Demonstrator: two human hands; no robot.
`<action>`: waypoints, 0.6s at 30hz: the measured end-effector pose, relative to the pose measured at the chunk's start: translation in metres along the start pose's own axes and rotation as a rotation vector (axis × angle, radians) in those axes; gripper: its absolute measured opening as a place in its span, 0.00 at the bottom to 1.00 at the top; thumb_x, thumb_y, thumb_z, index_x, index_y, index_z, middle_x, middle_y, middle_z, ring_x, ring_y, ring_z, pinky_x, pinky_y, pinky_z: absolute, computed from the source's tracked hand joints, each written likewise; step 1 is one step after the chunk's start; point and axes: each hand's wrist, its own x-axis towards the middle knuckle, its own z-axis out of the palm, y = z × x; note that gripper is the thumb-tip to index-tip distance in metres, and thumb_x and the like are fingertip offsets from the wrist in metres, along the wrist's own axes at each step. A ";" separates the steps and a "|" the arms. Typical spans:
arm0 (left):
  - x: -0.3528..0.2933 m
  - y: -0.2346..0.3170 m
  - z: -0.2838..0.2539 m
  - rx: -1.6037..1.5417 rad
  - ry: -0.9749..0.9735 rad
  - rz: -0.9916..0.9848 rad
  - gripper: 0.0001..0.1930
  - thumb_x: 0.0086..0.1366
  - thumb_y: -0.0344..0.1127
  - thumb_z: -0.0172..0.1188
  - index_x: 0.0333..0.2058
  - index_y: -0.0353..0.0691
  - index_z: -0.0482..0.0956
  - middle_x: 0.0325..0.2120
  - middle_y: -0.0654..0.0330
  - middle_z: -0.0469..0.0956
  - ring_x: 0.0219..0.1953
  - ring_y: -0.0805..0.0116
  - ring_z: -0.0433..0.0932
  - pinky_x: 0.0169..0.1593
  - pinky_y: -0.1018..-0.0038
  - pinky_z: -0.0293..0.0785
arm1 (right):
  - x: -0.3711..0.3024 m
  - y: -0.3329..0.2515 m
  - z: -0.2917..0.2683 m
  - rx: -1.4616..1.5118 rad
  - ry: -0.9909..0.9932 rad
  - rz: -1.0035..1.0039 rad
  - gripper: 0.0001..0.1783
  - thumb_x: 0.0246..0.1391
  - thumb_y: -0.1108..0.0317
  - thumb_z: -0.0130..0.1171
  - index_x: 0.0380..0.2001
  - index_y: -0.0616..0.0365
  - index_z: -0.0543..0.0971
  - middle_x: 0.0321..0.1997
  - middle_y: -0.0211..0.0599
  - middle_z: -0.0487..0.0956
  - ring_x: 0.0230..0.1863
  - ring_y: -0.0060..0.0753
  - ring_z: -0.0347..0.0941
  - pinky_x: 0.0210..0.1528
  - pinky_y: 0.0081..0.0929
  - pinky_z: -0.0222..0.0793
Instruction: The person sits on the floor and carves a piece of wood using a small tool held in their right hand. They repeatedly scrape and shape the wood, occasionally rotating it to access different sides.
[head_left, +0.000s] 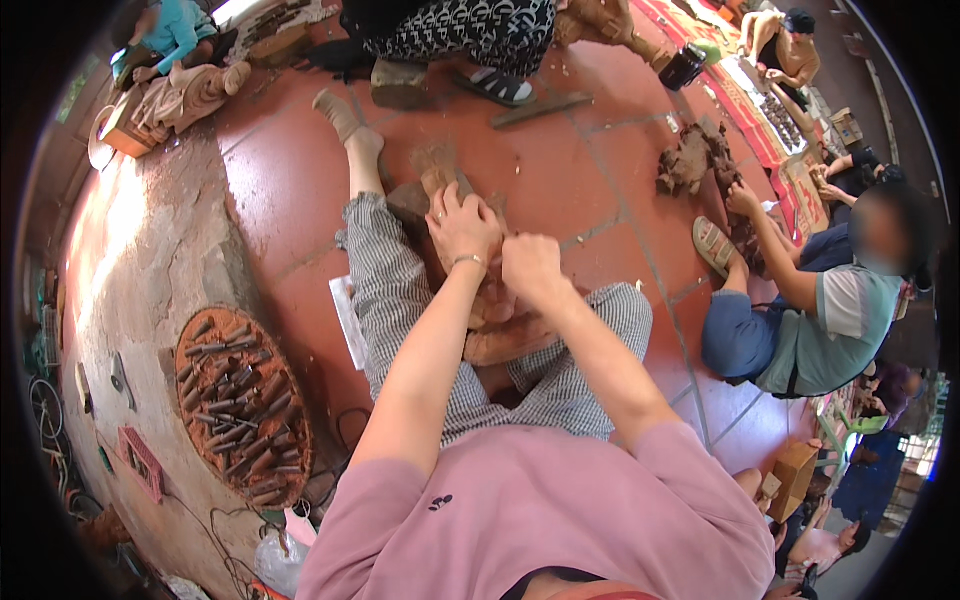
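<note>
The carving (pixel 494 303) looks like matt wood, the floor tiles (pixel 540 165) glossy.

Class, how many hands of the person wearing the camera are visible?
2: the bare left hand, laid on the brown wooden piece; the bare right hand, a closed fist to its right.

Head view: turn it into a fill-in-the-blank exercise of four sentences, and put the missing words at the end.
1. The round tray of tools lies on the wearer's ____ side.
2. The left hand rests on the brown workpiece, beside the ____ hand.
3. The wearer's own shirt is ____ in colour.
4. The reddish floor under the workpiece is laid in square ____.

Missing words: left; right; pink; tiles.
</note>
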 end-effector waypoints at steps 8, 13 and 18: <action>-0.001 0.006 -0.001 -0.003 -0.002 0.004 0.08 0.58 0.39 0.57 0.33 0.46 0.82 0.59 0.56 0.68 0.67 0.52 0.59 0.64 0.41 0.57 | 0.016 0.005 0.001 0.069 -0.018 0.100 0.09 0.47 0.69 0.57 0.26 0.57 0.85 0.30 0.47 0.84 0.34 0.47 0.83 0.37 0.40 0.79; -0.002 0.001 -0.004 -0.005 -0.018 -0.001 0.08 0.58 0.40 0.57 0.33 0.46 0.82 0.60 0.57 0.67 0.67 0.53 0.57 0.64 0.41 0.57 | -0.006 -0.001 0.000 0.035 -0.037 0.017 0.09 0.46 0.67 0.58 0.26 0.58 0.85 0.29 0.48 0.84 0.33 0.46 0.83 0.36 0.40 0.79; 0.000 0.008 -0.004 -0.043 -0.002 0.005 0.07 0.57 0.39 0.57 0.32 0.47 0.81 0.60 0.58 0.67 0.67 0.53 0.58 0.64 0.41 0.57 | 0.018 0.006 0.007 0.149 0.069 0.115 0.10 0.47 0.68 0.55 0.25 0.59 0.84 0.28 0.49 0.83 0.32 0.48 0.83 0.36 0.43 0.78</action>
